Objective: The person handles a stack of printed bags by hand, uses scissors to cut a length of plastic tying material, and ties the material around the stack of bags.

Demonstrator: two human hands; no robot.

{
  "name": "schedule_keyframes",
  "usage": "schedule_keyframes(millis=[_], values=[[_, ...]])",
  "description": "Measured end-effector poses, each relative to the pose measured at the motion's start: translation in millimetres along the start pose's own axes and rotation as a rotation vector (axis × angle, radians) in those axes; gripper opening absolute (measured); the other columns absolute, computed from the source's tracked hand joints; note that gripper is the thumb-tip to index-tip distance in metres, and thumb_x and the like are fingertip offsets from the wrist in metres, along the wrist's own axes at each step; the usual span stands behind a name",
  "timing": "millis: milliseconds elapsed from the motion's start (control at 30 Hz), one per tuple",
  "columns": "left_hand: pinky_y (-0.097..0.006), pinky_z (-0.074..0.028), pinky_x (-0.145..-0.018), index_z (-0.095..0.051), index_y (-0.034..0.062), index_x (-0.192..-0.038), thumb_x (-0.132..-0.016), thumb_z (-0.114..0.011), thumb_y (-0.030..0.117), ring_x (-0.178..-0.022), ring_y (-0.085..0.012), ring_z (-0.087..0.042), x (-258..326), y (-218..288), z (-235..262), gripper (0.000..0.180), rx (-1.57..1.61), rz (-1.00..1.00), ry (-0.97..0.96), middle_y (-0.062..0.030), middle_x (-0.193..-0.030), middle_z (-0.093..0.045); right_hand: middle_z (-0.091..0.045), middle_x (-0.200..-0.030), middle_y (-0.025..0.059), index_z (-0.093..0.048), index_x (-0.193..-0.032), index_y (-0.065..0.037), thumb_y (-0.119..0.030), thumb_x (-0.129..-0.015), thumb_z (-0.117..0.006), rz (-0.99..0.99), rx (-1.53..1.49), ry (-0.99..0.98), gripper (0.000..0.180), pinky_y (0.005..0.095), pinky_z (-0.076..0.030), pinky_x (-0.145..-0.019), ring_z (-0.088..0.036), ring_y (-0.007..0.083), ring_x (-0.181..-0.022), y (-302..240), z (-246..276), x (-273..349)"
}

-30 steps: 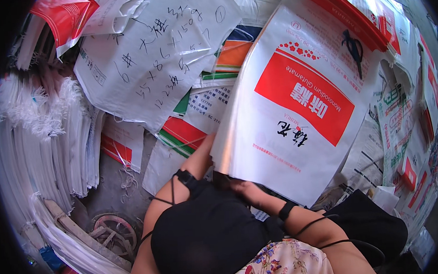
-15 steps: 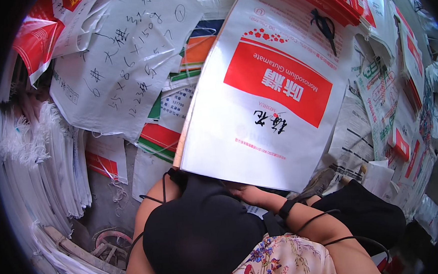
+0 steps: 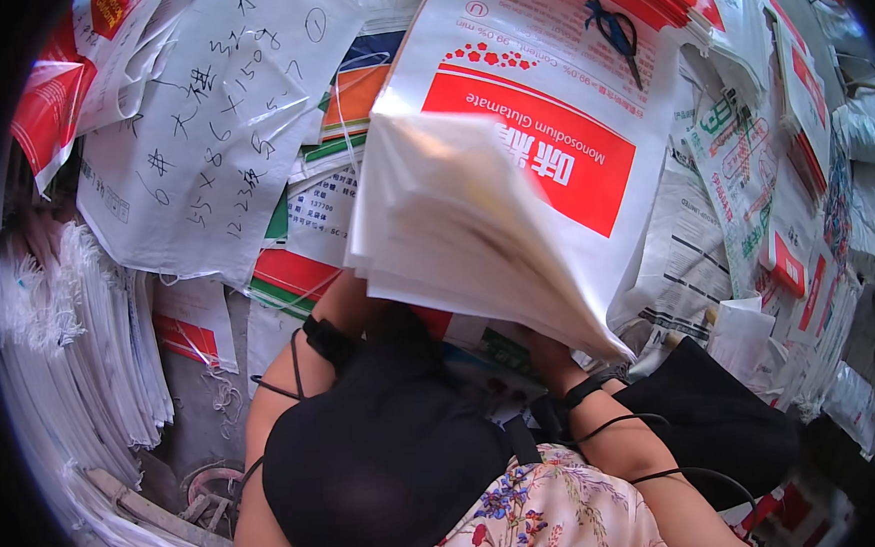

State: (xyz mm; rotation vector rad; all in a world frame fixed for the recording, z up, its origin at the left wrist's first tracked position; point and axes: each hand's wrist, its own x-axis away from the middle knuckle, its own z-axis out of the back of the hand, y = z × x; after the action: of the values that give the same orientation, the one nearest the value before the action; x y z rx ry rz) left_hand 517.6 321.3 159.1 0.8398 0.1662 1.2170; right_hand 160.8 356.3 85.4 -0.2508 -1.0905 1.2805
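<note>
A stack of white woven sacks (image 3: 598, 284) with a red printed panel lies in front of me. Its near end is lifted and bent back in a blurred fold (image 3: 452, 187), showing the pale inner side. My left hand (image 3: 356, 297) reaches beneath the fold at its left end, with the fingers hidden behind the sacks. Under the near right corner is my right hand (image 3: 551, 355), its fingers also covered. A pair of scissors (image 3: 618, 40) with dark wrapped handles rests on the far right part of the top sack.
At the left, a thick pile of white sacks (image 3: 76, 336) stands with frayed edges. A handwritten white sack (image 3: 199, 138) lies at the far left. More printed sacks (image 3: 742, 175) are heaped on the right. A black cloth item (image 3: 712, 422) sits beside my right forearm.
The near end of the sacks, flat before, has been raised and bent away from me. My right hand has moved right, and my left forearm has come forward. The view has shifted slightly.
</note>
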Motion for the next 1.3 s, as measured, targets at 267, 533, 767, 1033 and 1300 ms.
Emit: schedule_keyframes(millis=[267,533,767,1033,1300], values=[[-0.038,-0.052,-0.091,-0.061,-0.0042,-0.118,-0.094,-0.052,0.008,-0.106,-0.0305,-0.063,-4.4,-96.8,16.8,0.029,1.304,0.747,0.093,-0.0201,-0.113,-0.065,-0.065,-0.117,0.0115,-0.062,-0.119,-0.003,-0.026,-0.097,-0.052,-0.363,-0.610,-0.100,0.033,0.0389,-0.051,-0.091,-0.063,0.0250,-0.107,8.6,3.4,-21.2],[-0.036,-0.056,-0.082,-0.063,-0.0062,-0.115,-0.095,-0.052,0.008,-0.094,-0.0288,-0.068,-39.6,-95.9,32.8,0.027,1.459,0.834,0.014,-0.0199,-0.106,-0.068,-0.066,-0.114,0.0128,-0.063,-0.116,-0.001,-0.022,-0.096,-0.054,-0.665,-1.092,-0.081,0.031,0.0378,-0.051,-0.091,-0.064,0.0239,-0.104,57.3,88.0,-4.6],[-0.035,-0.059,-0.075,-0.065,-0.0033,-0.110,-0.096,-0.056,0.016,-0.081,-0.0208,-0.071,-54.3,-136.1,35.4,0.025,1.428,0.740,-0.057,-0.0152,-0.097,-0.070,-0.067,-0.111,0.0139,-0.064,-0.114,0.001,-0.019,-0.095,-0.055,-0.790,-1.054,-0.207,0.029,0.0368,-0.051,-0.092,-0.065,0.0229,-0.102,73.8,145.2,-26.3],[-0.035,-0.057,-0.073,-0.062,0.0051,-0.121,-0.097,-0.051,0.020,-0.082,-0.0210,-0.069,-106.3,-140.3,58.6,0.030,0.795,0.799,-0.263,-0.0103,-0.100,-0.070,-0.070,-0.103,0.0153,-0.066,-0.110,0.003,-0.012,-0.090,-0.057,-0.717,-0.555,-0.432,0.026,0.0438,-0.057,-0.085,-0.070,0.0300,-0.092,68.8,190.5,-100.9],[-0.028,-0.054,-0.056,-0.063,0.0024,-0.101,-0.098,-0.046,0.021,-0.064,-0.0140,-0.065,-146.9,-126.3,79.3,0.025,0.640,0.855,-0.095,-0.0047,-0.080,-0.065,-0.071,-0.100,0.0146,-0.067,-0.108,-0.001,-0.018,-0.093,-0.054,-0.584,-0.480,-0.204,0.027,0.0406,-0.058,-0.080,-0.071,0.0265,-0.086,60.5,226.6,-173.1]])
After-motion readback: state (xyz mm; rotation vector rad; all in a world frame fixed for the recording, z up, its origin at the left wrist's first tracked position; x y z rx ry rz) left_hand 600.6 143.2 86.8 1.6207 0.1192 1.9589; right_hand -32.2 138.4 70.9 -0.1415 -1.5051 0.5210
